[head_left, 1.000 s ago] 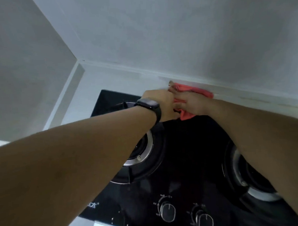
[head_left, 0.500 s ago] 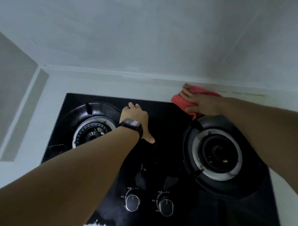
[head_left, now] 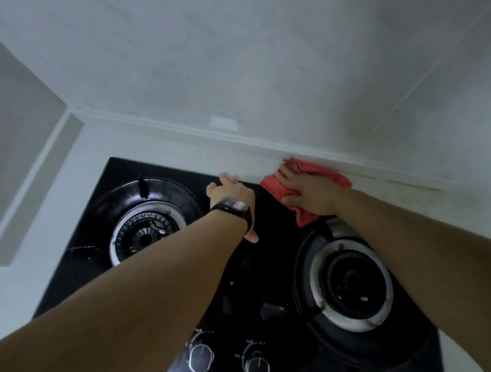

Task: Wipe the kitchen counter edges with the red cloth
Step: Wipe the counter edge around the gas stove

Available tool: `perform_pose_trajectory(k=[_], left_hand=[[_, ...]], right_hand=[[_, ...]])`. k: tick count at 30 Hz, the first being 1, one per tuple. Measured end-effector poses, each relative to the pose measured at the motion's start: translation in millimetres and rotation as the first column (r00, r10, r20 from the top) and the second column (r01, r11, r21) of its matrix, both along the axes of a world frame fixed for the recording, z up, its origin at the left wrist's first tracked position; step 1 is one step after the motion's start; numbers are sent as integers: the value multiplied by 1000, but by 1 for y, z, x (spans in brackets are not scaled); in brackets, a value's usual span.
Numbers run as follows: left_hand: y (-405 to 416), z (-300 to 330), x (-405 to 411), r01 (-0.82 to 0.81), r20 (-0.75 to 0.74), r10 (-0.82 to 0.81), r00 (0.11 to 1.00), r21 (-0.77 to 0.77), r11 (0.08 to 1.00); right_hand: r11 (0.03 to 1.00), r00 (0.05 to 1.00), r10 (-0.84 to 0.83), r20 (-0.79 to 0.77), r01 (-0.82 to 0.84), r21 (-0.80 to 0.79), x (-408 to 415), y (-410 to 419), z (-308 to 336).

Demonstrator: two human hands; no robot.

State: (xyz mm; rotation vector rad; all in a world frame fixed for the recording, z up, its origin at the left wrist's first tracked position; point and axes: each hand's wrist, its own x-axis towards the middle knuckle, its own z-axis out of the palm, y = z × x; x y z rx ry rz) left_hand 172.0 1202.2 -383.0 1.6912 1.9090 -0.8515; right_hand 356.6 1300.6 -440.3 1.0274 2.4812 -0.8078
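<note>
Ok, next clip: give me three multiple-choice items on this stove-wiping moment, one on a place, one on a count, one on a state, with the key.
1. Where is the red cloth?
A. on the control knobs
B. on the back counter strip beside the wall, behind the right burner
C. on the left burner

2. How many control knobs show on the stove?
A. one
B. two
C. four

3. What is the left hand doing?
A. resting open on the stove's back edge, holding nothing
B. gripping the cloth
C. turning a knob

Key:
1 B, the right hand presses it down there.
2 B, the left knob and right knob sit at the front.
3 A, its fingers are spread, with no cloth under them.
</note>
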Motion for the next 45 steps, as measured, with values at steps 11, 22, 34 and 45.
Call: perform_pose_trajectory(k=[11,22,34,45], left_hand=[[-2,1,-4,-80,36,79,996,12,997],[-4,-12,-8,-101,65,97,993,61,993],[-31,-17,6,-104,104,99,990,43,994],[-14,-14,32,-169,-102,167,981,-10,986]], right_hand=[[994,994,108,-4,-108,11,-68,2,3],[961,990,89,106,-114,253,-74,-19,17],[994,988,4,156,-21,111,-37,-4,11],[996,977,-89,192,92,-5,119,36,30]])
